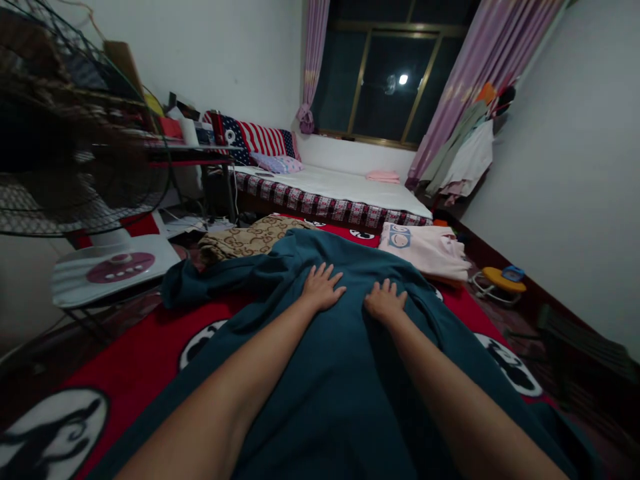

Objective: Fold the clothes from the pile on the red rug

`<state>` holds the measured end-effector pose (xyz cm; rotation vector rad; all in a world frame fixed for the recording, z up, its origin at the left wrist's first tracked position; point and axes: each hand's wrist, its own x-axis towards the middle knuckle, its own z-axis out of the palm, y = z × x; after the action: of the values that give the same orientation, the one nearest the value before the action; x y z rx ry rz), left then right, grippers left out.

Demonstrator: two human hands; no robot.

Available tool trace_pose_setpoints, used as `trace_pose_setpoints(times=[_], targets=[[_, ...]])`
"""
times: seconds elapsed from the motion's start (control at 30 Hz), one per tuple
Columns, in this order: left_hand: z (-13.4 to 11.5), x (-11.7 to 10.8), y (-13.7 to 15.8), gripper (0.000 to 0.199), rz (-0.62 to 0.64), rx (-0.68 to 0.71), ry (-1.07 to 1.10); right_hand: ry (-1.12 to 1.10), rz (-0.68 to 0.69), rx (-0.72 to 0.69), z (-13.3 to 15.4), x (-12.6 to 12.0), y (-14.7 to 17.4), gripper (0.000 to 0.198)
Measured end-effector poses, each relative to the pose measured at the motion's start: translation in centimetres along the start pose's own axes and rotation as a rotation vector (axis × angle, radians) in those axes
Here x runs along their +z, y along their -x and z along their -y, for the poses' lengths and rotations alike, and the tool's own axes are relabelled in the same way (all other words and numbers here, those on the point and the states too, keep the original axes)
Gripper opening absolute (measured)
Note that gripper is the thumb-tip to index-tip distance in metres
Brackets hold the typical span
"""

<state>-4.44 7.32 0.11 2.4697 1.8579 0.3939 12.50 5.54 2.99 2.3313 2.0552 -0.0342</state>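
Observation:
A large dark teal garment (310, 393) with a long sleeve lies spread over a red blanket (145, 353) with black-and-white round prints. My left hand (323, 288) rests flat on the garment's upper part, fingers spread. To its right, my right hand (386, 301) also presses on the cloth, its fingers slightly bent and apart. Neither hand grips anything. One sleeve (220, 275) stretches out to the left, wrinkled. Just beyond the garment are a folded brown patterned cloth (255, 237) on the left and a folded pale pink garment (425, 250) on the right.
A fan (75, 147) stands close on the left, above a white base with a pink panel (120, 267). A bed (340, 183) lies under the window. At right are hanging clothes (465, 157), a yellow stool (503, 280) and a dark chair (585, 347).

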Motion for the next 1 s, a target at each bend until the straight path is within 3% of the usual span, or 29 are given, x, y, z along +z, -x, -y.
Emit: trace_pose_setpoints(times=[0.17, 0.33, 0.4, 0.47, 0.53, 0.6, 0.67, 0.73, 0.83, 1.0], targets=[[-1.0, -0.5, 2.2, 0.060, 0.043, -0.022, 0.036, -0.215, -0.213, -0.302, 1.0, 2.9, 4.3, 0.049], [-0.7, -2.5, 6.4, 0.060, 0.189, 0.094, 0.181, -0.434, -0.261, -0.317, -0.2, 4.0, 4.0, 0.039], [0.5, -4.4, 8.2, 0.056, 0.279, 0.193, 0.350, -0.488, -0.278, -0.319, -0.4, 4.0, 3.6, 0.037], [2.4, -6.8, 10.0, 0.041, 0.347, 0.203, 0.594, -0.531, -0.309, -0.329, -0.5, 4.1, 3.5, 0.035], [5.0, -9.4, 11.5, 0.032, 0.276, 0.035, 0.834, -0.565, -0.353, -0.344, -0.5, 4.4, 3.5, 0.034], [8.2, -11.7, 12.5, 0.033, -0.014, -0.198, 0.904, -0.593, -0.400, -0.360, -0.4, 4.7, 3.4, 0.032], [11.4, -13.1, 13.0, 0.041, -0.278, -0.392, 0.750, -0.637, -0.458, -0.381, -0.4, 4.9, 3.3, 0.029], [14.1, -13.6, 13.1, 0.055, -0.267, -0.518, 0.597, -0.721, -0.529, -0.401, -0.5, 4.9, 3.3, 0.026], [16.1, -13.1, 12.6, 0.065, -0.058, -0.590, 0.555, -0.845, -0.644, -0.443, -0.5, 4.6, 3.6, 0.027], [16.0, -12.7, 11.7, 0.047, -0.028, -0.577, 0.566, -0.852, -0.684, -0.617, -0.2, 3.4, 5.0, 0.025]])
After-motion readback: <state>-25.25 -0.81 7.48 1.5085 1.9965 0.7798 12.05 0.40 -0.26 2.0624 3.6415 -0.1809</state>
